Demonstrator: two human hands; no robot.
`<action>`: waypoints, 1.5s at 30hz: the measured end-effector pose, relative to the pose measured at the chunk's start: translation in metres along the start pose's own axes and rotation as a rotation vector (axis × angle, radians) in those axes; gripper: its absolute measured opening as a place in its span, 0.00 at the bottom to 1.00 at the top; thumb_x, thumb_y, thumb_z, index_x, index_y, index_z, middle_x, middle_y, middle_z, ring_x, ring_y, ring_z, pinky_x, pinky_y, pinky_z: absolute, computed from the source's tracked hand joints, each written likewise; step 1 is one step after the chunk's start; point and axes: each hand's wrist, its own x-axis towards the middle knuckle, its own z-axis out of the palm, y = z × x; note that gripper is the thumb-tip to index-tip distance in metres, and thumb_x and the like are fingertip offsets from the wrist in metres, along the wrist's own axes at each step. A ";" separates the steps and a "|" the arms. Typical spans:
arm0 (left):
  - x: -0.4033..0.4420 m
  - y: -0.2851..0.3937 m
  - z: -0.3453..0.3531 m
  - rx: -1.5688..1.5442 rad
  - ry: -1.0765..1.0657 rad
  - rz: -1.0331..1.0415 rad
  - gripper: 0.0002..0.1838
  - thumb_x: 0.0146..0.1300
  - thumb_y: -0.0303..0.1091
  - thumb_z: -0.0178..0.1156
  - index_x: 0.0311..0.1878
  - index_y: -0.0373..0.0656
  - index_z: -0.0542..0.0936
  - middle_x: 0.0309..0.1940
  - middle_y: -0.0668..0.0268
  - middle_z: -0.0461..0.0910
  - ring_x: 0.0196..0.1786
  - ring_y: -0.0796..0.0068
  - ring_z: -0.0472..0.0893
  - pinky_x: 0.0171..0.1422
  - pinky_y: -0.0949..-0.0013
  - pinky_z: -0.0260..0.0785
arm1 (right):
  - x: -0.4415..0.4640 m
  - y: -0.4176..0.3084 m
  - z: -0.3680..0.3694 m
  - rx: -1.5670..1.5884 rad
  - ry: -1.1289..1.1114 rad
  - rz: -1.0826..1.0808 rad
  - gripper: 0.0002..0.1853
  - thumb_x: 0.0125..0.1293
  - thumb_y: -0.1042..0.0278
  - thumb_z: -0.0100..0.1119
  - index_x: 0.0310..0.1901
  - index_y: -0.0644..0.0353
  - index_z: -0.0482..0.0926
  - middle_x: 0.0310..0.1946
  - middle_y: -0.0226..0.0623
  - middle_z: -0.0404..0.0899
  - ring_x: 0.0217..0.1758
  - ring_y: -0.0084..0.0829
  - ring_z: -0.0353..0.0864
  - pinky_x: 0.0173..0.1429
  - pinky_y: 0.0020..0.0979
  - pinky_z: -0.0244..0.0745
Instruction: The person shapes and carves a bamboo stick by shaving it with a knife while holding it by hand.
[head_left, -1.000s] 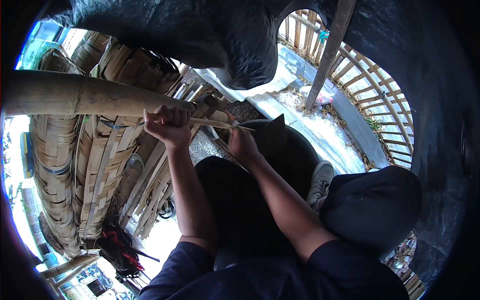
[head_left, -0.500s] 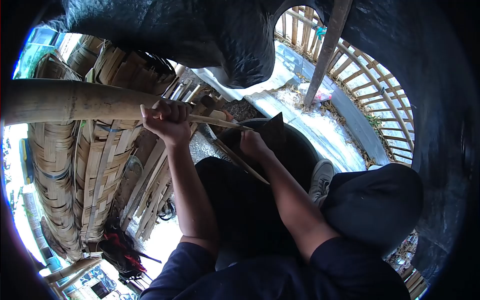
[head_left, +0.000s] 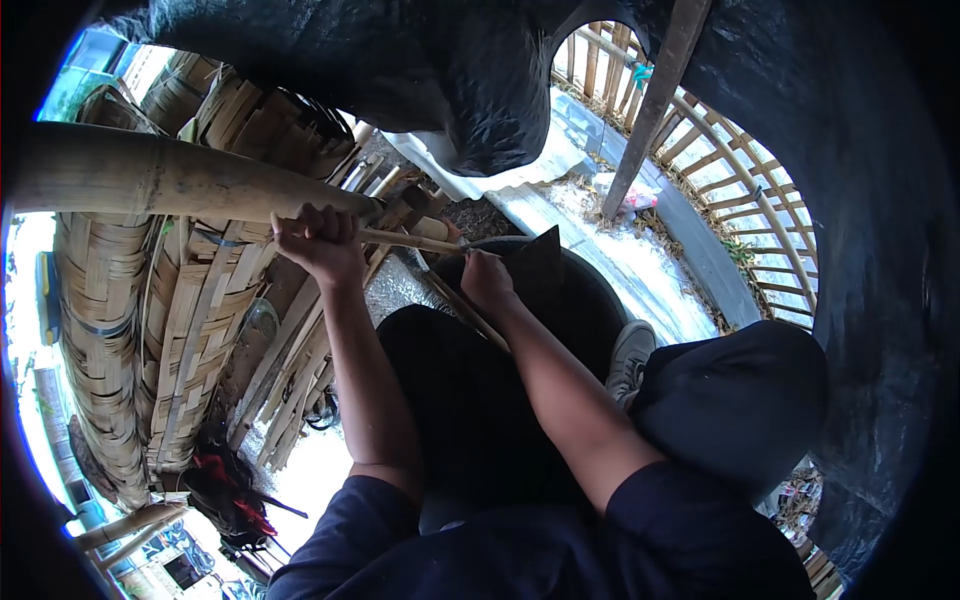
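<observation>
A narrow bamboo strip [head_left: 410, 240] runs between my two hands. My left hand [head_left: 322, 243] is closed round its left part, just below a thick bamboo pole [head_left: 200, 180]. At the strip's right end my right hand [head_left: 486, 276] is closed in a fist; whatever it grips is mostly hidden. Beneath that hand a second thin strip [head_left: 468, 312] slants down toward my lap. A dark pointed blade-like piece [head_left: 538, 262] rises beside my right hand, over a round black tub [head_left: 595, 300].
Rolled woven bamboo [head_left: 100, 340] and loose split strips [head_left: 290, 390] fill the left side. Dark sheeting [head_left: 440, 60] hangs above. A slanting post [head_left: 660, 100] and a slatted bamboo fence [head_left: 760, 210] stand at the upper right. My shoe [head_left: 630, 360] is beside the tub.
My right hand went a little right along the strip, then back left. The second strip's lower end has shifted. The whole view has moved slightly.
</observation>
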 end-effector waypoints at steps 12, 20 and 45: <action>-0.001 -0.003 0.013 -0.117 -0.219 -0.075 0.30 0.65 0.62 0.40 0.14 0.53 0.51 0.08 0.77 0.43 0.14 0.82 0.40 0.20 0.71 0.33 | -0.011 0.012 -0.014 0.002 -0.126 0.097 0.15 0.71 0.64 0.42 0.42 0.67 0.76 0.37 0.60 0.80 0.44 0.55 0.80 0.49 0.51 0.74; 0.001 -0.001 0.012 -0.075 -0.196 -0.078 0.31 0.65 0.64 0.39 0.15 0.53 0.50 0.08 0.78 0.42 0.14 0.82 0.39 0.20 0.71 0.32 | -0.012 0.026 -0.005 0.058 -0.044 0.040 0.16 0.71 0.64 0.43 0.40 0.69 0.78 0.36 0.61 0.80 0.44 0.57 0.80 0.50 0.50 0.74; -0.011 0.000 0.025 -0.080 -0.210 -0.036 0.31 0.68 0.63 0.36 0.15 0.51 0.52 0.10 0.76 0.44 0.13 0.80 0.42 0.20 0.70 0.36 | -0.022 0.041 -0.012 0.093 -0.014 0.322 0.22 0.72 0.57 0.39 0.41 0.70 0.78 0.40 0.63 0.79 0.49 0.59 0.78 0.54 0.51 0.71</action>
